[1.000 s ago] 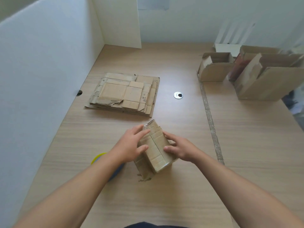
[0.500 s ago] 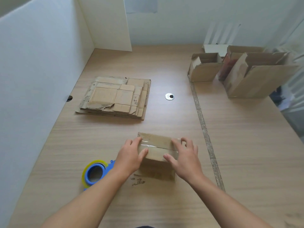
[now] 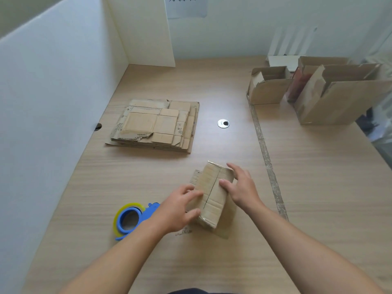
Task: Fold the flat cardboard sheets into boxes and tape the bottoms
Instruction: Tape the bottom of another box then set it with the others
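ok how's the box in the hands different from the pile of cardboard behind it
The box is folded up into a block; the pile of cardboard is flat sheets. The box is one piece, held at an angle by the left hand and right hand; the pile is several sheets lying on the table with no hand on it. Both are plain brown cardboard.

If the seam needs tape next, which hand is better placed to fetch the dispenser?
Probably left. The tape dispenser lies just beside the left hand, at its wrist. The right hand holds the other side of the box, so the box sits between it and the dispenser.
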Demonstrator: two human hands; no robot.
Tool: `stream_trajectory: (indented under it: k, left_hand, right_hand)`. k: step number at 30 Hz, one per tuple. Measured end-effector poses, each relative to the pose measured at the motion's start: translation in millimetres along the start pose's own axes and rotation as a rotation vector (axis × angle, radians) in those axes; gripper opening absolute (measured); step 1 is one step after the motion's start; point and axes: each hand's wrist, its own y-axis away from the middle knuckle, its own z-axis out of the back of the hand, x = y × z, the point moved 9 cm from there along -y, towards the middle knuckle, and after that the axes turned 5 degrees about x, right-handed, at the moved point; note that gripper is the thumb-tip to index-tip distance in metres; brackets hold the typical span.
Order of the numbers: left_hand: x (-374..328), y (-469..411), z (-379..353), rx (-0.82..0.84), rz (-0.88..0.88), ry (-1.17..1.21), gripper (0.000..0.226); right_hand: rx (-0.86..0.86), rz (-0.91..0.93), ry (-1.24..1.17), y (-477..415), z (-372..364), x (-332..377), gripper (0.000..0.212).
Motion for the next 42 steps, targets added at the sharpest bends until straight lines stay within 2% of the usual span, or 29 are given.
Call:
stream_trajectory:
  k: [3, 6, 10, 13, 15, 18, 21, 24, 27, 32, 37, 39, 42]
  left_hand:
    - [16, 12, -2, -0.091, 0.084, 0.113, 0.057]
    - [26, 19, -1, -0.184, 0.178, 0.118, 0.06]
    - [14, 19, -6, -0.176, 0.169, 0.158, 0.058]
    - [22, 23, 6, -0.173, 0.15, 0.169, 0.055]
    - [38, 34, 21, -0.23, 0.146, 0.121, 0.056]
    - [75, 67, 39, -0.317, 0.239, -0.162, 0.066]
    - [110, 97, 30, -0.22, 0.335, -0.406, 0.064]
    - [133, 105, 11, -0.088, 0.385, -0.447, 0.086]
    - [132, 101, 6, -0.115, 0.354, -0.402, 0.105]
    - [126, 98, 5, -0.123, 0.271, -0.465, 0.112]
    - [129, 93, 4, -0.113, 0.266, -0.532, 0.127]
    - [124, 90, 7, -0.131, 0.275, -0.544, 0.128]
    - [122, 90, 12, -0.136, 0.316, -0.498, 0.115]
  right_hand:
    - [-0.04, 0.051, -0.092, 4, -4, 11, 0.058]
    - [0.038, 0.141, -0.044, 19, -18, 14, 0.054]
    - [0.226, 0.177, -0.012, 39, -49, 6, 0.053]
    - [0.221, 0.166, -0.016, 39, -55, 6, 0.056]
    - [0.216, 0.158, -0.004, 36, -57, 9, 0.056]
    - [0.246, 0.163, 0.021, 31, -60, 15, 0.055]
    - [0.227, 0.185, 0.074, 22, -57, 22, 0.053]
    - [0.155, 0.214, 0.155, 17, -48, 31, 0.046]
    - [0.094, 0.256, 0.164, 18, -40, 45, 0.041]
    - [0.08, 0.269, 0.149, 21, -41, 51, 0.039]
    - [0.073, 0.261, 0.158, 23, -43, 47, 0.038]
    - [0.071, 0.26, 0.156, 22, -44, 50, 0.038]
    - [0.084, 0.277, 0.147, 21, -47, 59, 0.038]
